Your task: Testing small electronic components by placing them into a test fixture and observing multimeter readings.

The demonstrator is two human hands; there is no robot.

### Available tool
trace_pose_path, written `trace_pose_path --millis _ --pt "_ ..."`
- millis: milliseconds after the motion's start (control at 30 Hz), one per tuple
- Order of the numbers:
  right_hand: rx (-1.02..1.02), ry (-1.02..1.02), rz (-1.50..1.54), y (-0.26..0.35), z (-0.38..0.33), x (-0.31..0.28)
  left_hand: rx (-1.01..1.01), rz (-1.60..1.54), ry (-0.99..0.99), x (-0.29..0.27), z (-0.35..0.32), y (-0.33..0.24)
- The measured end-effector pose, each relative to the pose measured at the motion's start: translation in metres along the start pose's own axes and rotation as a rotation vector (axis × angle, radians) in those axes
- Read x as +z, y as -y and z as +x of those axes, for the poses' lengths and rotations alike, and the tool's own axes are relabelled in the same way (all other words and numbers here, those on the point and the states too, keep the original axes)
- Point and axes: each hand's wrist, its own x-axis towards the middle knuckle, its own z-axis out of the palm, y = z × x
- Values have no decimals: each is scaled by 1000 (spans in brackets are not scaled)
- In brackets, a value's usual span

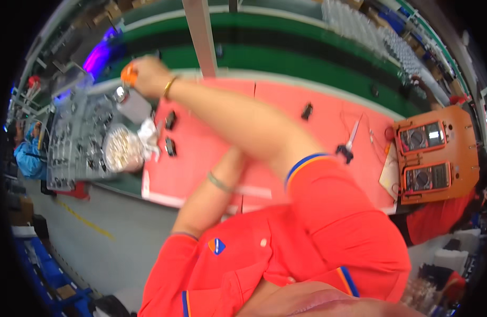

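My right arm crosses over the table to the far left. There my right hand (151, 77) is closed on a small orange object (129, 75) whose kind I cannot make out. Just below it stands a whitish bottle (134, 107) with a shiny metal top. My left hand (235, 160) lies mostly hidden under the right forearm; its fingers do not show. Close to the bottle are a round tub of cotton swabs (123, 149) and a crumpled white cloth (148, 136). Two small black parts (170, 120) lie on the pink mat (201, 174).
At the right, two multimeters (422, 137) sit in an orange-brown holder (460, 153). A black part (345, 153) with a white stick-like piece and another black part (307, 111) lie on the mat. A clear tray of small parts (74, 142) is at the left. Beyond runs a green belt (307, 47).
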Motion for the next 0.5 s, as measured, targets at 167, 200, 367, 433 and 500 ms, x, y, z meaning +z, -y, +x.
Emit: trace_pose_path --millis 167,200,367,433,500 --pt "13 -28 -14 37 -89 -159 -36 493 1 -3 3 -14" --pt "141 -54 80 30 -111 -186 -55 482 -15 1 3 -16" --pt "416 -78 -14 9 -216 -240 -58 466 -48 6 -2 -17" --pt "494 -71 -3 9 -234 -239 -52 451 -50 7 -3 -14" --pt "452 -88 -37 10 -238 -229 -64 425 -34 10 -4 -16"
